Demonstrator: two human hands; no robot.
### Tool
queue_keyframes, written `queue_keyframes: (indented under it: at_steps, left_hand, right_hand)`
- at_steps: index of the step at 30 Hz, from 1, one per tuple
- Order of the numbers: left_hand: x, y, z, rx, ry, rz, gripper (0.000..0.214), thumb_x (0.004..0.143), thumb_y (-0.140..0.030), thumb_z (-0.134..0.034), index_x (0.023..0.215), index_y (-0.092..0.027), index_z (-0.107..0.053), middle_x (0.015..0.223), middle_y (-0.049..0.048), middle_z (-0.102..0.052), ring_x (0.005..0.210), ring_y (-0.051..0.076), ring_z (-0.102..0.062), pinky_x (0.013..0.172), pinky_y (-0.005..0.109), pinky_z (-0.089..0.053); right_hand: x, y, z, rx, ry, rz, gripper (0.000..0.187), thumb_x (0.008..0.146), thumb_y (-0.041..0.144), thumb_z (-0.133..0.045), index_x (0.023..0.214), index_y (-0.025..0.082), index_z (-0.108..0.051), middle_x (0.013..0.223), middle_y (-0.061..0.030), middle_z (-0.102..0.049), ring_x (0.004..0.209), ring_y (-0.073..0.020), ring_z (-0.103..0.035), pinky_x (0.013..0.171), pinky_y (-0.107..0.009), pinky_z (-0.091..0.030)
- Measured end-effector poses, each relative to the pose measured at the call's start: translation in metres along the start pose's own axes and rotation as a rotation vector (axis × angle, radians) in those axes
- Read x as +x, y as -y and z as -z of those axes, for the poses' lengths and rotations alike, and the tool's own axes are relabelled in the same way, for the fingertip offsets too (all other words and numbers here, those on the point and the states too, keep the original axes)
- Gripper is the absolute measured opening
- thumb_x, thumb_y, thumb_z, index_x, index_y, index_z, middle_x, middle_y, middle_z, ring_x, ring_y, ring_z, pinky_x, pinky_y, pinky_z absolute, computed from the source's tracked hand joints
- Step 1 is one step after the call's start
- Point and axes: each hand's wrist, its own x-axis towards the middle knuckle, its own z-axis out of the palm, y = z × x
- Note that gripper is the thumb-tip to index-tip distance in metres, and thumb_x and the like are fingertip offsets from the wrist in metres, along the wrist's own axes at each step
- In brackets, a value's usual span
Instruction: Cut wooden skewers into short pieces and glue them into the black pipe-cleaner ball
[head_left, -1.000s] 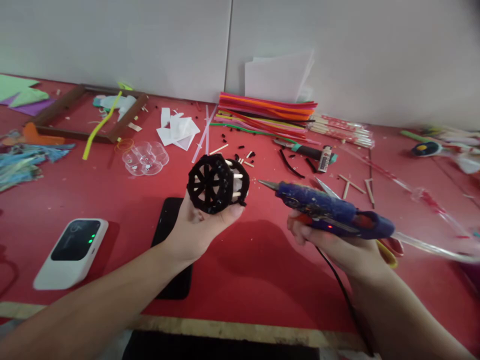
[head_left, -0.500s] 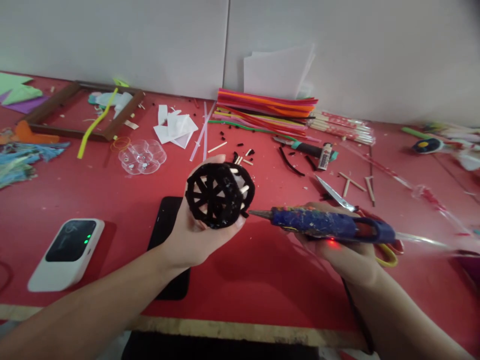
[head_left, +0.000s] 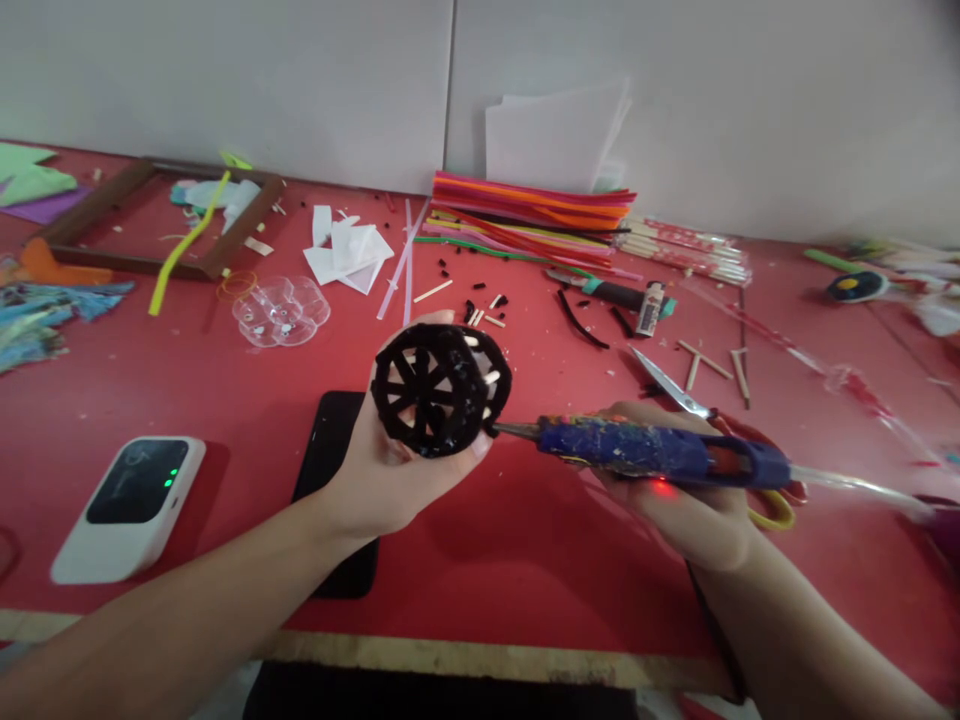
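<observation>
Spoked drum (head_left: 459, 385): black, with cream pegs (head_left: 491, 378). Hot-glue gun (head_left: 630, 448): deep blue body, flecked in several colours, yellow and orange among them; grey nozzle (head_left: 517, 431); 1 red light (head_left: 661, 486). Glue stick (head_left: 847, 478): translucent, whitish. Scissors (head_left: 666, 383): silver blades, red and yellow handles. Worktop (head_left: 487, 570): plain red, tan front edge with darker blotches. Phone (head_left: 330, 445): black. Pocket router (head_left: 154, 525): white, black screen, 2 green lights. Pipe-cleaner bundle (head_left: 532, 205): stripes of red, orange, yellow, pink, black, green. Rectangular frame (head_left: 259, 212): brown. Loose strip (head_left: 184, 252): bright yellow. Wall (head_left: 300, 90): grey, 1 dark vertical line.
</observation>
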Motion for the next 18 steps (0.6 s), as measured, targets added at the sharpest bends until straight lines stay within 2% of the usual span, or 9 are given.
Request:
queue_keyframes:
  at_steps: [4, 11, 18]
  left_hand:
    - [0.0004, -0.0007, -0.0008, 0.002, -0.012, 0.003, 0.071, 0.067, -0.013, -0.080, 0.131, -0.031, -0.052, 0.113, 0.0020, -0.069, 0.098, 0.020, -0.068, 0.089, 0.032, -0.057]
    - [0.0001, 0.0027, 0.0013, 0.019, -0.021, 0.037, 0.070, 0.068, -0.017, -0.083, 0.130, -0.032, -0.054, 0.111, 0.0024, -0.070, 0.103, 0.022, -0.068, 0.091, 0.033, -0.057]
    - [-0.0002, 0.0035, 0.0010, 0.004, -0.035, 0.027, 0.070, 0.068, -0.017, -0.083, 0.130, -0.032, -0.055, 0.112, 0.0022, -0.070, 0.103, 0.023, -0.068, 0.092, 0.034, -0.057]
  right_hand:
    - [0.0006, 0.0013, -0.0002, -0.084, 0.009, 0.053, 0.010, 0.079, 0.032, -0.063, 0.075, 0.023, -0.061, 0.063, -0.0013, -0.053, 0.055, -0.0165, -0.046, 0.047, -0.031, -0.030]
    - [0.0018, 0.0056, -0.0017, -0.125, -0.006, 0.040, 0.008, 0.078, 0.032, -0.062, 0.076, 0.024, -0.062, 0.062, -0.0007, -0.056, 0.051, -0.0155, -0.046, 0.044, -0.030, -0.030]
    - [0.0017, 0.0068, -0.0015, -0.153, -0.023, 0.062, 0.004, 0.075, 0.028, -0.063, 0.076, 0.023, -0.064, 0.066, -0.0036, -0.063, 0.055, -0.0185, -0.053, 0.045, -0.032, -0.035]
